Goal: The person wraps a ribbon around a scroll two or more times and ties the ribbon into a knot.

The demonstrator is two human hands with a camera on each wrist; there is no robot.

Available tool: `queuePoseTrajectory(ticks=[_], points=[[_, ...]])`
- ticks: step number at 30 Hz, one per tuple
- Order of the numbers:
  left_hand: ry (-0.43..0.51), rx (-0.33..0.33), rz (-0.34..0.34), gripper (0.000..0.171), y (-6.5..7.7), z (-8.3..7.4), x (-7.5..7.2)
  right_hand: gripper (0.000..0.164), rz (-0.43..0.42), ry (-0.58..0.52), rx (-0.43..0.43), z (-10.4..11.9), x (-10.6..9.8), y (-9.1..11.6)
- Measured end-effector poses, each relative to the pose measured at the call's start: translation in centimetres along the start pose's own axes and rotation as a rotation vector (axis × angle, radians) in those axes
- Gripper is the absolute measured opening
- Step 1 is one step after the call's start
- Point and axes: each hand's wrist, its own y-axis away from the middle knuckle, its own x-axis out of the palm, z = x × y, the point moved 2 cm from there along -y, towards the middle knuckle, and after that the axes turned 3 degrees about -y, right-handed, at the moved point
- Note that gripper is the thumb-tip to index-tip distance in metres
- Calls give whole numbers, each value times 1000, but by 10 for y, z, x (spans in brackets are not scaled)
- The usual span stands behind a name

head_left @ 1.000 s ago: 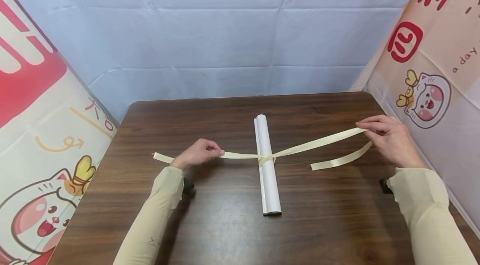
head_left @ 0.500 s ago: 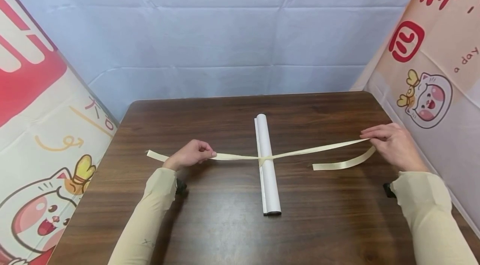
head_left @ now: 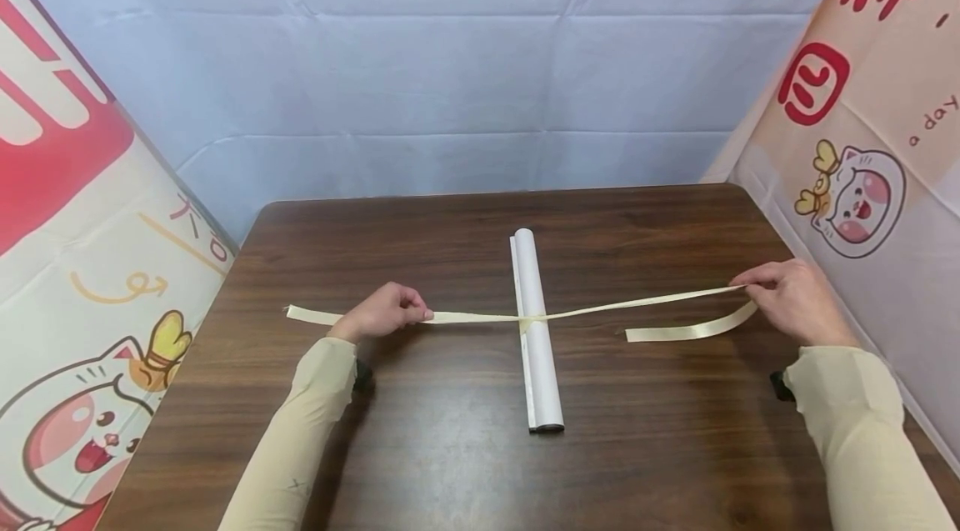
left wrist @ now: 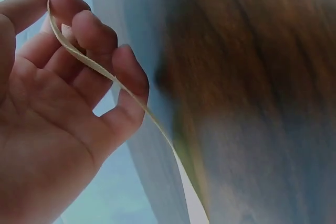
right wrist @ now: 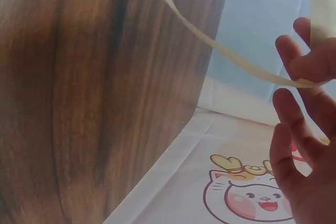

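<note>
A white rolled-up sheet with a dark near end lies lengthwise in the middle of the table. Around its middle passes a cream ribbon, crossed on top and stretched out to both sides. My left hand pinches the left length between thumb and finger, its tail lying beyond the wrist. Over on the right, my right hand pinches the other length, and its tail curves back to the table. In the left wrist view the ribbon runs across the curled fingers; in the right wrist view the ribbon hangs in a loop from the fingertips.
The dark wooden table ends at a pale blue cloth backdrop. Printed cloth panels with cartoon cats stand at the left and right, close to the table's sides.
My left hand has moved left and my right hand right and lower, drawing the ribbon straighter and tighter against the roll. The loose loop beside the roll has closed up.
</note>
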Motion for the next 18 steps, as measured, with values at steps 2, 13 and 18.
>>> queuePoseTrajectory(ticks=[2, 13, 18], points=[[-61, 15, -4, 16, -1, 0, 1, 15, 32, 12, 30, -3, 2, 2], [-311, 28, -45, 18, -5, -3, 2, 13, 183, 58, 178, -16, 13, 3], [-367, -10, -44, 18, -4, -4, 1, 14, 220, 57, 217, -20, 16, 7]])
